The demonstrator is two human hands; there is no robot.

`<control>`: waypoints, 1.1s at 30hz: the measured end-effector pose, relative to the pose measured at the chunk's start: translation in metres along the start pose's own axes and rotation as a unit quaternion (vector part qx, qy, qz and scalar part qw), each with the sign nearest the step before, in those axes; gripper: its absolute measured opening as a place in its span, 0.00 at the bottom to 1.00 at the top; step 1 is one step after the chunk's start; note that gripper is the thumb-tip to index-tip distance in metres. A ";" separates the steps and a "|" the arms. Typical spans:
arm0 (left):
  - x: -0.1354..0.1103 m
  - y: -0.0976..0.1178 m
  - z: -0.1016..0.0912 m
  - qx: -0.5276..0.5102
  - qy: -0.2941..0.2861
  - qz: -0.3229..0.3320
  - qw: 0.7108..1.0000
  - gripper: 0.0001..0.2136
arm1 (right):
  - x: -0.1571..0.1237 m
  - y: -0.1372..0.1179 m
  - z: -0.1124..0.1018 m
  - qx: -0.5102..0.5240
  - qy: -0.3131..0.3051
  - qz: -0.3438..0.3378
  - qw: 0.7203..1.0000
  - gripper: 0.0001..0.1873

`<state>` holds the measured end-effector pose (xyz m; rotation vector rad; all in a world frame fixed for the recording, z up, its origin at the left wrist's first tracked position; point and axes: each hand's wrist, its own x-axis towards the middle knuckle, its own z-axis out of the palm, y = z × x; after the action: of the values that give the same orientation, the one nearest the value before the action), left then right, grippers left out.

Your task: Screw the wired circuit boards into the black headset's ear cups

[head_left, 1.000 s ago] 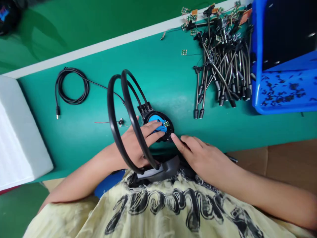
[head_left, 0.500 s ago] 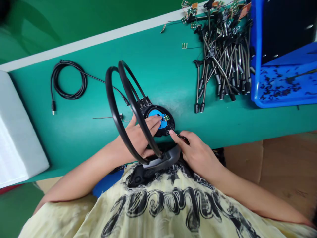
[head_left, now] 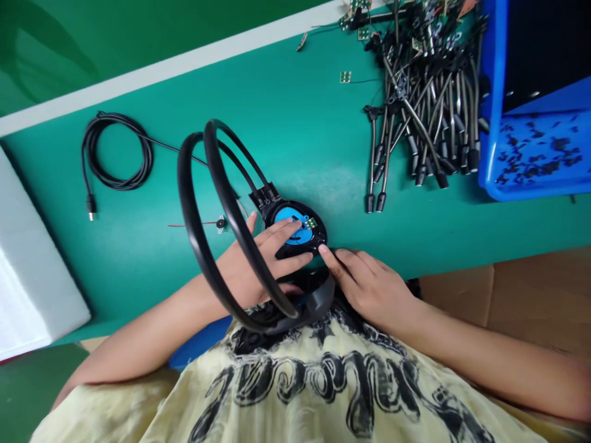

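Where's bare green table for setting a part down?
Beyond black arched headset, between coiled black cable and heaped silvery metal stems; also between stems and right hand. Crowded: stems beside blue plastic bin, headset at left hand.

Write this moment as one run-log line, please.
left hand: fingertips at blue disc | right hand: at earcup rim | headband: arched over left hand | cable: coiled

Green tabletop (head_left: 305, 117), coiled black cable (head_left: 88, 152), headset earcup (head_left: 302, 236), heaped metal stalks (head_left: 418, 130), blue bin (head_left: 490, 135)
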<state>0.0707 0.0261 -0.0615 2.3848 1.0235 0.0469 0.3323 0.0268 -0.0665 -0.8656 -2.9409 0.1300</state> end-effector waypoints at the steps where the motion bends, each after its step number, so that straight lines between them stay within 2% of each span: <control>1: 0.001 0.001 -0.002 0.004 0.000 -0.002 1.000 0.21 | 0.000 0.000 0.000 -0.004 0.001 -0.004 1.000 0.23; 6: 0.003 0.003 -0.006 0.015 0.000 0.007 1.000 0.21 | 0.007 -0.002 0.000 -0.049 -0.002 -0.039 0.998 0.21; 10: 0.004 0.001 -0.005 0.015 -0.008 0.007 1.000 0.19 | 0.010 0.000 0.003 -0.045 0.001 -0.056 0.997 0.20; 14: 0.004 0.003 0.001 0.022 0.000 0.005 1.000 0.20 | 0.009 0.002 0.004 -0.033 0.007 -0.057 0.998 0.21; 18: 0.003 0.003 0.011 0.029 0.015 -0.006 0.999 0.22 | 0.006 0.008 0.004 0.005 -0.019 -0.061 0.998 0.23; 20: 0.002 0.001 0.015 0.037 0.035 -0.006 0.999 0.22 | 0.009 0.013 0.001 0.019 -0.037 -0.056 0.998 0.25; 23: -0.002 0.003 0.021 0.040 0.055 -0.011 0.998 0.22 | 0.019 0.014 -0.014 0.036 -0.042 -0.009 0.998 0.25; 25: -0.004 0.010 0.027 0.034 0.082 -0.063 0.994 0.24 | 0.029 0.007 -0.029 0.082 -0.013 0.005 0.997 0.25; 27: -0.001 0.022 0.037 0.021 0.122 -0.151 0.981 0.27 | 0.038 -0.006 -0.043 0.137 0.032 -0.022 0.990 0.28; 29: 0.007 0.034 0.046 -0.004 0.168 -0.228 0.959 0.26 | 0.046 -0.020 -0.049 0.141 0.072 -0.051 0.986 0.33; 31: 0.016 0.043 0.052 -0.033 0.192 -0.263 0.945 0.25 | 0.054 -0.027 -0.048 0.099 0.101 -0.046 0.989 0.36; 33: 0.018 0.050 0.052 -0.053 0.204 -0.266 0.941 0.24 | 0.062 -0.022 -0.042 0.085 0.109 -0.039 0.990 0.34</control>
<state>0.1294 -0.0141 -0.0844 1.9644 1.7807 0.4004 0.2722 0.0443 -0.0198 -0.6933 -2.7084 0.2585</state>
